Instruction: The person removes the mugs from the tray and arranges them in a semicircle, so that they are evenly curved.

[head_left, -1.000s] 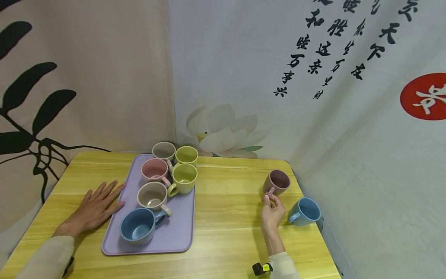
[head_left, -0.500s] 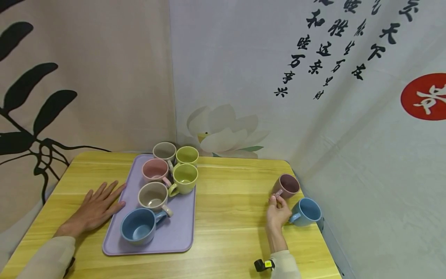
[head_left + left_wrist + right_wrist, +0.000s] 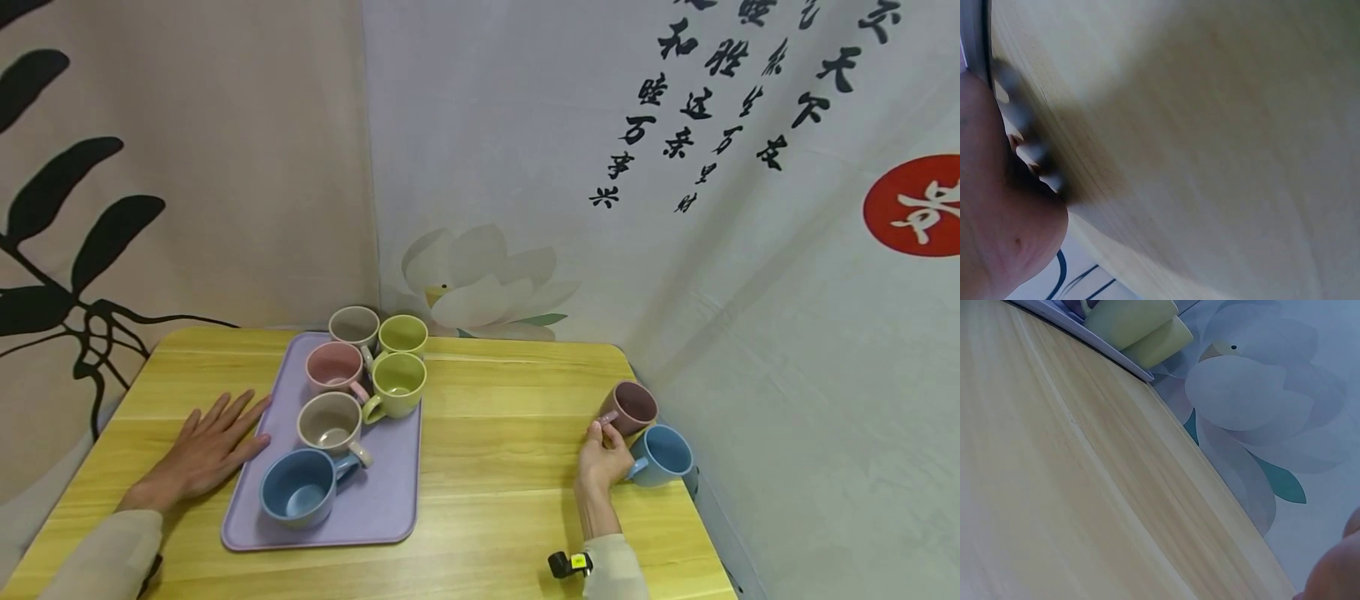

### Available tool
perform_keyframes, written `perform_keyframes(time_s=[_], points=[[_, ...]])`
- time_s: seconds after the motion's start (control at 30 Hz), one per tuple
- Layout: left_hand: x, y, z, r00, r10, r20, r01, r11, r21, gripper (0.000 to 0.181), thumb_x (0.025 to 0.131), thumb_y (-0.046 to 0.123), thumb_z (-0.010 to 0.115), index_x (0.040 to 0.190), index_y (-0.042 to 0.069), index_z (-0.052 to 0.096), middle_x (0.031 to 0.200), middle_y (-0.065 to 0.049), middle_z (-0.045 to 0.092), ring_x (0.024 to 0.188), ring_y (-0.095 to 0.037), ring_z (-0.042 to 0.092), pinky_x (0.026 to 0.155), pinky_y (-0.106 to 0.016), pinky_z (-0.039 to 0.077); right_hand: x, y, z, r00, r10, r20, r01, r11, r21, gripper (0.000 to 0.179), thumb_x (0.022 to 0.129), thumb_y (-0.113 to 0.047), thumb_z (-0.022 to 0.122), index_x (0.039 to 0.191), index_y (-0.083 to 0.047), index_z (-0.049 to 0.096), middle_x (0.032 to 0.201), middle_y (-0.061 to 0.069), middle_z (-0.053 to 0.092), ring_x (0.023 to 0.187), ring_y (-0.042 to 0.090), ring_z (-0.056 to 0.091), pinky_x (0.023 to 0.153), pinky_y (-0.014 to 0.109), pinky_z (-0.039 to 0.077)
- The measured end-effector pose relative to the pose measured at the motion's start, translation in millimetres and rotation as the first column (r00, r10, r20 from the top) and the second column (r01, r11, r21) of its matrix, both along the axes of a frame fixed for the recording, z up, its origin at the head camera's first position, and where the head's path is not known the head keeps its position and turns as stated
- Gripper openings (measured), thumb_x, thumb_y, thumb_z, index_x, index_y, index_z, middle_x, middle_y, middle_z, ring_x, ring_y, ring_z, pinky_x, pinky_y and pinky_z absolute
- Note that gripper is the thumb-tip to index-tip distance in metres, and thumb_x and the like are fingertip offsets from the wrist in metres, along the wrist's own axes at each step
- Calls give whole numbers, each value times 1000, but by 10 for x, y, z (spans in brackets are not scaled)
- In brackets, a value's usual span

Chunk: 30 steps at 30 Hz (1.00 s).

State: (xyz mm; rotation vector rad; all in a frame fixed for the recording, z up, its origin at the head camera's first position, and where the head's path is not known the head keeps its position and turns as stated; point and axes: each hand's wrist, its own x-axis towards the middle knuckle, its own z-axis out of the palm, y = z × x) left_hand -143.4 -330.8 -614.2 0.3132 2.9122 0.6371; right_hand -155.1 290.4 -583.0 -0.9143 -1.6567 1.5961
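In the head view my right hand [image 3: 602, 460] pinches the handle of a mauve mug [image 3: 628, 408] near the table's right edge. A blue mug [image 3: 662, 455] stands just in front of it, close to that hand's knuckles. My left hand [image 3: 206, 454] lies flat with fingers spread, its fingertips at the left rim of a lilac tray [image 3: 390, 508]. On the tray stand another blue mug [image 3: 297, 492], two greyish mugs, a pink mug [image 3: 333, 367] and two yellow-green mugs. The left wrist view catches part of the left hand [image 3: 1010, 206] against the table.
The wooden table [image 3: 495, 467] meets a printed cloth backdrop [image 3: 480, 167] behind and at the right. A small black device with a yellow label [image 3: 570, 564] is worn at the right wrist. Dark cables [image 3: 1063, 275] hang below the table edge in the left wrist view.
My right hand has moved the mauve mug to the right and nearer, up beside the blue mug. The left hand and the tray have stayed put.
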Motion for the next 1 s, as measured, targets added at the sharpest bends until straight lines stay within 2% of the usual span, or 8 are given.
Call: perform_keyframes(time_s=[0.17,0.4,0.67,0.9,1.0], points=[[0,1,-21,1000,5,4,-5,1000,0,84,116,65,46,183,24,17,188,-30,13,171,-65,2,130,-90,-4,-16,-5,-3,1000,-23,0,23,999,-27,21,103,-1,78,121,10,81,100,3,74,78,1,65,68,10,54],[-5,0,-27,1000,6,3,-6,1000,0,84,116,65,46,183,25,16,188,-29,13,171,-65,2,129,-90,-4,-30,-34,5,998,-45,-39,42,995,-85,23,104,1,77,124,13,79,102,5,73,79,1,67,69,9,56],[-12,-1,-30,1000,6,6,-6,1000,7,84,115,65,46,183,26,16,188,-29,12,171,-65,1,130,-90,-6,-46,-38,-2,998,-59,-1,58,989,-133,27,107,-6,76,130,9,79,116,10,70,86,0,65,72,9,55],[-10,-8,-34,1000,1,0,-1,1000,5,83,116,64,47,183,26,16,188,-29,12,171,-65,1,130,-90,-6,-64,-27,-7,997,-66,-35,58,979,-195,29,107,-5,75,132,9,78,120,11,84,94,2,70,78,10,58],[-9,-7,-29,1000,-2,-4,2,1000,6,83,116,64,47,183,26,16,188,-30,13,171,-65,2,130,-90,-5,-66,-29,-2,997,-69,-47,58,978,-201,29,108,-5,75,132,9,78,123,13,85,97,2,72,80,10,59]])
